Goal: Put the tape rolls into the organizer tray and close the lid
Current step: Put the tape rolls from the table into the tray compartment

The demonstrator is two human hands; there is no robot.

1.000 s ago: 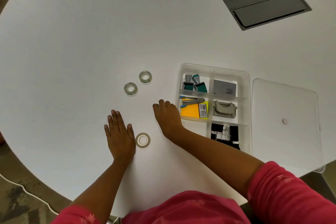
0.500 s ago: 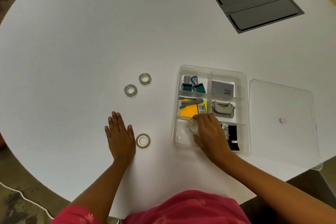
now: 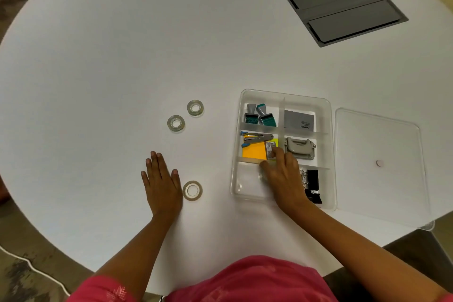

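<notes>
Right hand [image 3: 284, 179]: yours, palm down inside the organizer tray [image 3: 329, 115], over its near-left compartment; fingers curled. A pale, glassy shape at the fingertips may be a tape roll, but you cannot tell whether the hand grips it or has let go.
Left hand [image 3: 161, 184]: flat on the table [image 3: 122, 44], fingers spread, holding nothing.
Nearest loose roll [image 3: 192, 190]: lies flat, hole up, just beside your left hand's thumb side; well apart from the right hand, with the tray's left wall between.
Far rolls: one roll [image 3: 175, 123] and another [image 3: 195, 107], side by side, flat, beyond the left hand's fingertips; left hand nearer to both.
Axis: rings, no long axis; any approach from above serves.
Lid [image 3: 378, 164]: off, flat on the table, touching or just beside the tray's right wall; its near-right corner overhangs the table edge.
Hidden: compartment floor under your right hand; part of the binder clips [image 3: 312, 179].
Judgement: three rolls remain outside; lid not yet on.
</notes>
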